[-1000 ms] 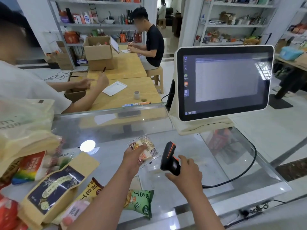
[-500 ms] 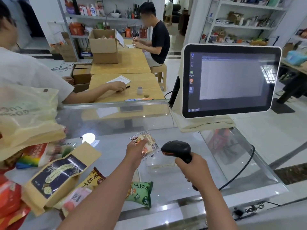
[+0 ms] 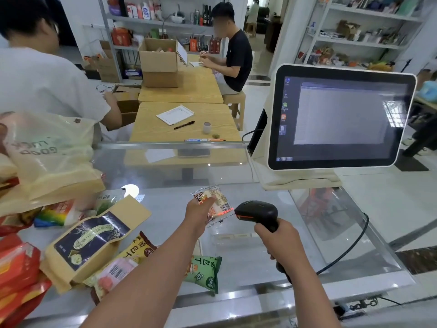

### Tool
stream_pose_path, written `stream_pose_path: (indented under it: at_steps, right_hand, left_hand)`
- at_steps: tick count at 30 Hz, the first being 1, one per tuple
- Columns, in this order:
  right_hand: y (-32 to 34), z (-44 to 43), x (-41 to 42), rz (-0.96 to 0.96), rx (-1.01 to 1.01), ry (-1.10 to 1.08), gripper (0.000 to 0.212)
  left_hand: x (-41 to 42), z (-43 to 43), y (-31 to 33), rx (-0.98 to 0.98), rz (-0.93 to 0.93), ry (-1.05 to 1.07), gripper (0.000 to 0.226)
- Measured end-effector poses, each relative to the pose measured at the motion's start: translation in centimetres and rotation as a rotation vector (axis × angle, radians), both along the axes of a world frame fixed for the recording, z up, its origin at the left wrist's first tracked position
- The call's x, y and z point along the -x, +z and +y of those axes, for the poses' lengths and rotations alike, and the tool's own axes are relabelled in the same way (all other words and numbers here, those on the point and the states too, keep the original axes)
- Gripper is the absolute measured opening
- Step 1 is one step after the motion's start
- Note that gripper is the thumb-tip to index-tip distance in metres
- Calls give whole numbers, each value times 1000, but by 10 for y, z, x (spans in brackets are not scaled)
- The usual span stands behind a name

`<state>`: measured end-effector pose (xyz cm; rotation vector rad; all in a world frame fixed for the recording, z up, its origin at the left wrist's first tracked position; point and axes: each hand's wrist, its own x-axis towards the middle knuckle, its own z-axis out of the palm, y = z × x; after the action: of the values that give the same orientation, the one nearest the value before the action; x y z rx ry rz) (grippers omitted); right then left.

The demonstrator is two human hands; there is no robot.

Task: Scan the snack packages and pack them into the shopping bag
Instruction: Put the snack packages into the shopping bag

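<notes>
My left hand (image 3: 198,213) holds a small clear snack packet (image 3: 216,202) up above the glass counter (image 3: 236,245), barcode side turned right. My right hand (image 3: 280,242) grips a black barcode scanner (image 3: 256,213) by its handle. The scanner's head points at the packet from a few centimetres away, and a red scan line lies across the barcode. A translucent yellowish shopping bag (image 3: 49,152) stands at the far left of the counter. More snack packages lie at the lower left: a kraft pouch with a dark label (image 3: 89,242), a green packet (image 3: 205,272), an orange packet (image 3: 142,248) and red packets (image 3: 16,268).
A white point-of-sale touchscreen (image 3: 340,117) stands at the back right of the counter, and the scanner's black cable (image 3: 350,247) loops to the right. Beyond the counter are wooden tables (image 3: 184,124), a cardboard box (image 3: 158,61), shelves and two people.
The scanner has turned from tilted upright to level and now aims at the packet, with the red line on the barcode. My left hand keeps the packet at about the same spot.
</notes>
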<state>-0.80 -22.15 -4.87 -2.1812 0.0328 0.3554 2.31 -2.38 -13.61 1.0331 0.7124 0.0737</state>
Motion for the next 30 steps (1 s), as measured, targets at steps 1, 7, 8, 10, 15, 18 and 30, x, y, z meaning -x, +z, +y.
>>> stream_pose_path:
  at_steps: [1,7,8,10,15,18,30]
  right_hand:
    - [0,0,0,1,4,-2,21]
    - [0,-2,1,12,10,5,20]
    - [1,-2,1,11,14,9,19]
    - [1,-1,2,4,14,15,18]
    - [3,-1,4,-5,9,26,15]
    - [4,-2,5,-8,22,28,17]
    - [4,-3,6,2,11,22,15]
  left_hand:
    - [0,0,0,9,-4,4,8]
    - [-1,-1,1,12,5,8,8]
    - [-1,0,1,14,7,8,10]
    - [-1,0,0,19,13,11,13]
    - [0,-1,1,29,3,20,11]
    - [-1,-1,0,23,12,21,11]
    - [-3,0,-5,26,16,13,12]
